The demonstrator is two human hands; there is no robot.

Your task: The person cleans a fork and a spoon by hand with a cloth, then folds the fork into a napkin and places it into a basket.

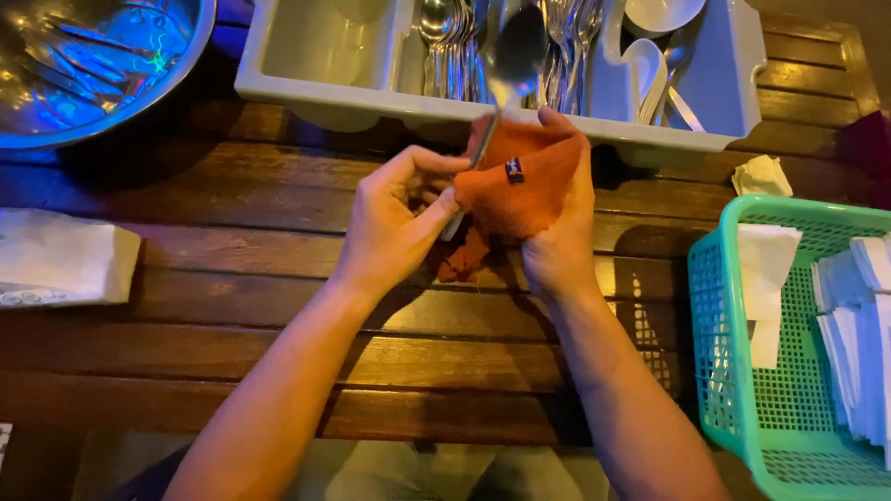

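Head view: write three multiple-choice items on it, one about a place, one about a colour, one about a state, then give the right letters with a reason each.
1. Where does the green basket stand?
A. At the right edge of the wooden table
B. Inside the cutlery tray
C. Under the metal bowl

2. What colour is the cloth in the hands?
A. White
B. Orange
C. Blue

3. How is the spoon held?
A. Lying loose on the table
B. Handle gripped at the cloth by both hands, bowl raised over the cutlery tray
C. Dropped in the metal bowl

Answers:
1. A, the basket with white paper sits at the right, apart from the tray.
2. B, orange fabric is bunched in the right hand.
3. B, the left hand pinches the handle against the cloth while the spoon's bowl points up over the tray.
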